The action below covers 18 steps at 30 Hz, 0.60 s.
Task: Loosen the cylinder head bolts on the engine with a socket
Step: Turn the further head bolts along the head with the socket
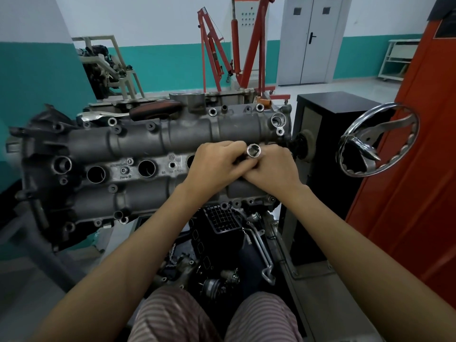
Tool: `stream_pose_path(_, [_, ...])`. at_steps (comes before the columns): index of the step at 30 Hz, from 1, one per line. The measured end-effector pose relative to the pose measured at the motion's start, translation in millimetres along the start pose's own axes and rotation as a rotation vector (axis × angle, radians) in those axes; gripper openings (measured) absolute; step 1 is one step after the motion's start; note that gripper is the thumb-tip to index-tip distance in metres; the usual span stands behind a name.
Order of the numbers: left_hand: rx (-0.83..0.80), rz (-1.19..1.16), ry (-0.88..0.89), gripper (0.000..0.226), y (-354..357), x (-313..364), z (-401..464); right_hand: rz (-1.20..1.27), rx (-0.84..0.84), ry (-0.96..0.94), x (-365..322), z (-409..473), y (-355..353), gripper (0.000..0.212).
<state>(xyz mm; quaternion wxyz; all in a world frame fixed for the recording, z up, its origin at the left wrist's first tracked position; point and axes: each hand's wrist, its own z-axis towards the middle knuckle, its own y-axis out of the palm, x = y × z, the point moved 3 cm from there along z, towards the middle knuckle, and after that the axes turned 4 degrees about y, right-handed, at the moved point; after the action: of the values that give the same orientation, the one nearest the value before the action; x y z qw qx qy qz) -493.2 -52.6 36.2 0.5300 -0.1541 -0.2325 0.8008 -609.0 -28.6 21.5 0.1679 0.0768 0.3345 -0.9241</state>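
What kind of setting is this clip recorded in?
Most likely an automotive training workshop: an engine mounted on a stand with a chrome handwheel, a red engine hoist behind, and a second engine on a frame.

At centre frame, a round Volkswagen-style emblem is cast into the engine's cylinder head cover. Stamped characters below it are too blurred to read, as is the small label atop the grey control cabinet at upper centre.

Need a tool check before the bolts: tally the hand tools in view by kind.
Socket, held by both hands: 1
Ratchet handle lying on the engine's far side: 1
Total: 2
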Motion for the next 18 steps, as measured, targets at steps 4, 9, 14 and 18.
stream_pose_path(4, [-0.010, -0.038, 0.012, 0.043, -2.0, 2.6, 0.6, 0.021, -0.009, 0.007, -0.1, 0.2, -2.8, 0.018])
stream_pose_path(9, [-0.024, -0.047, -0.002, 0.024, -0.8, 6.4, 0.2, -0.082, -0.164, -0.013, 3.9, 0.3, 5.4, 0.019])
stream_pose_path(14, [-0.041, -0.027, -0.040, 0.022, 2.4, 3.6, 0.0, -0.068, -0.153, 0.013, 2.9, -0.2, 5.2, 0.023])
stream_pose_path(18, [-0.083, -0.059, -0.054, 0.044, 4.2, -4.2, -0.7, -0.028, -0.100, 0.031, -0.1, 0.8, 0.8, 0.021])
